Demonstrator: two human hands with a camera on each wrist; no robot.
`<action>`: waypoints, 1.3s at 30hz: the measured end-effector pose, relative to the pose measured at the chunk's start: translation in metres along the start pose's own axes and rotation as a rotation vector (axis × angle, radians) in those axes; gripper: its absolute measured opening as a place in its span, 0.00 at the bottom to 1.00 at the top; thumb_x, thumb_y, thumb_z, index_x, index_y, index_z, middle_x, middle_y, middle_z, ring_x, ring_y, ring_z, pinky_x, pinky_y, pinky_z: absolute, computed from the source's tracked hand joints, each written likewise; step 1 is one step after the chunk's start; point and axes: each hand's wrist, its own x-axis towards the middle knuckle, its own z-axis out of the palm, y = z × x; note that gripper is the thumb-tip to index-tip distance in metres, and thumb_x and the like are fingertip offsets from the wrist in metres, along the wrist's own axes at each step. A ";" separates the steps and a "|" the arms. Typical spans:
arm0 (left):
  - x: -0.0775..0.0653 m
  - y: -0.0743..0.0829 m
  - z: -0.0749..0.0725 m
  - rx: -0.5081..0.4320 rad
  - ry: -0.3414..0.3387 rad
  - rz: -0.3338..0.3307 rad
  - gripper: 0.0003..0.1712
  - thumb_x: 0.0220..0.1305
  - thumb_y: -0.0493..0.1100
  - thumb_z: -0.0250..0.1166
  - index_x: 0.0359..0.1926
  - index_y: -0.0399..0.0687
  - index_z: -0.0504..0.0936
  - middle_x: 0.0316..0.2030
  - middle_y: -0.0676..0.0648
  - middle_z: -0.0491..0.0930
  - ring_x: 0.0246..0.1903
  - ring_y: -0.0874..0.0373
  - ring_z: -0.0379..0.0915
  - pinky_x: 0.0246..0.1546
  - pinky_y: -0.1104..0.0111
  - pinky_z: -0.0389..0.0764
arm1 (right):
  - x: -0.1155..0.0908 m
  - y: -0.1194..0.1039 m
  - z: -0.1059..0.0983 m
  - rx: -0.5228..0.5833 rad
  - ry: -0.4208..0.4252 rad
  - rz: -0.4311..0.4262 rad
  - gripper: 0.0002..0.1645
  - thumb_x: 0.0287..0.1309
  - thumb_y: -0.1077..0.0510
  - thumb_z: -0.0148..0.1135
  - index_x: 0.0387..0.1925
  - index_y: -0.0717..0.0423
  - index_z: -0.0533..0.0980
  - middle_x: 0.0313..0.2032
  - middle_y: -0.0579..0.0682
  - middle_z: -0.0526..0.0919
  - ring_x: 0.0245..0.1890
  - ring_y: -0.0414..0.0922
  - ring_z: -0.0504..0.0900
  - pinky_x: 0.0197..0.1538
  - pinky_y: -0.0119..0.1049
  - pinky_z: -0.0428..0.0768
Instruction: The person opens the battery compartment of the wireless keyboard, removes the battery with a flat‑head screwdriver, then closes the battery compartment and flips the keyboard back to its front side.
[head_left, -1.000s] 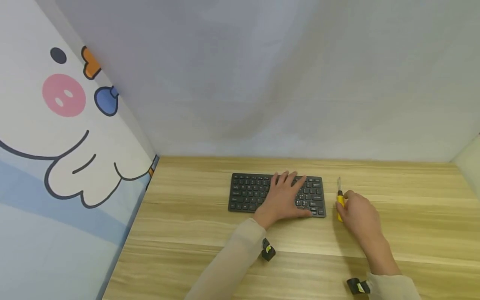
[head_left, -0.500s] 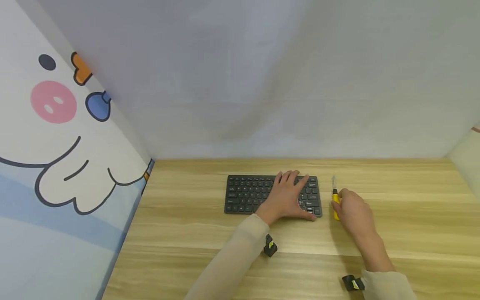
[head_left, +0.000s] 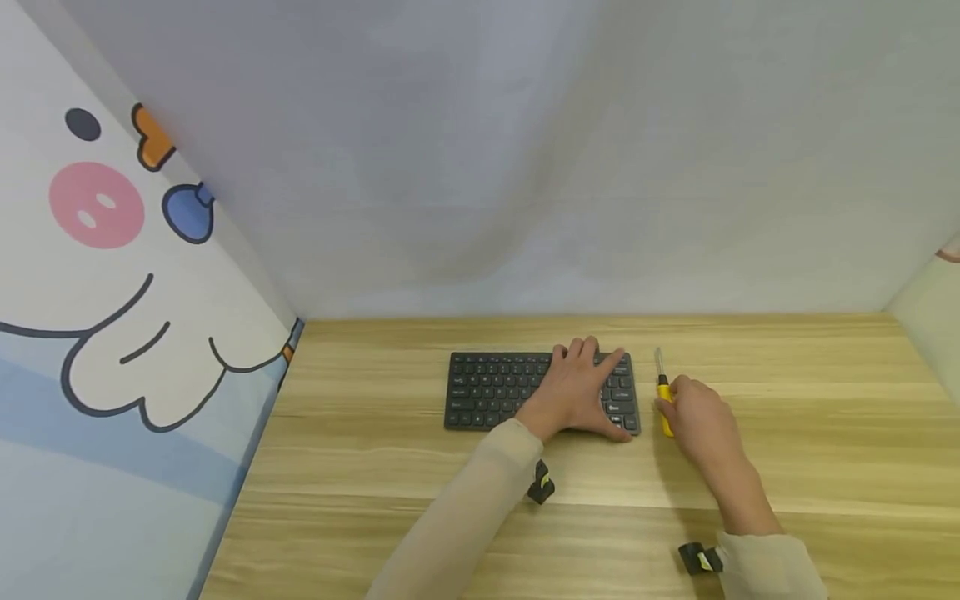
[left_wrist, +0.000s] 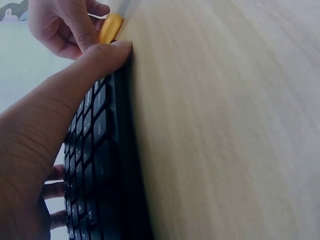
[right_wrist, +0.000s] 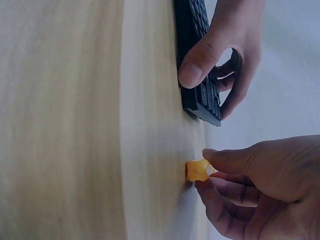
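Note:
A dark compact keyboard [head_left: 483, 392] lies on the wooden table, long side facing me. My left hand [head_left: 573, 396] spans its right part, thumb at the near edge and fingertips at the far edge, gripping it across its width. Just right of the keyboard is a screwdriver [head_left: 665, 417] with a yellow handle, its metal shaft pointing away from me. My right hand [head_left: 701, 421] pinches that handle between thumb and fingers. In the right wrist view the handle's end [right_wrist: 196, 170] shows low over the table, a small gap from the keyboard's corner [right_wrist: 202, 112].
A pale grey wall [head_left: 525, 208] stands behind the table [head_left: 360, 467]. On the left is a panel [head_left: 97, 333] printed with a cartoon animal. Small black wrist cameras sit by each sleeve, one near the left wrist [head_left: 542, 483] and one near the right [head_left: 701, 559].
My left hand has slid slightly right along the keyboard, its thumb now at the near edge. The right hand keeps its pinch on the screwdriver. The head view has shifted slightly.

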 end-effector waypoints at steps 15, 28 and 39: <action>-0.011 -0.009 -0.019 -0.033 0.119 0.025 0.76 0.32 0.92 0.64 0.81 0.69 0.51 0.65 0.47 0.65 0.60 0.55 0.64 0.57 0.57 0.70 | 0.001 -0.003 -0.004 0.034 -0.025 0.007 0.21 0.70 0.58 0.61 0.46 0.78 0.74 0.37 0.69 0.82 0.29 0.53 0.79 0.32 0.50 0.81; -0.026 -0.016 -0.050 -0.123 0.223 0.023 0.77 0.31 0.91 0.66 0.82 0.72 0.47 0.67 0.49 0.63 0.64 0.56 0.63 0.62 0.59 0.70 | 0.006 0.001 -0.003 0.051 -0.063 0.034 0.24 0.70 0.56 0.61 0.50 0.78 0.74 0.38 0.69 0.82 0.29 0.53 0.79 0.32 0.49 0.80; -0.049 -0.029 -0.086 -0.263 0.312 0.040 0.78 0.31 0.85 0.73 0.82 0.72 0.47 0.66 0.49 0.63 0.63 0.54 0.62 0.68 0.55 0.69 | 0.005 -0.004 -0.007 0.042 -0.062 0.032 0.24 0.70 0.55 0.60 0.50 0.77 0.74 0.41 0.72 0.83 0.31 0.55 0.82 0.32 0.52 0.82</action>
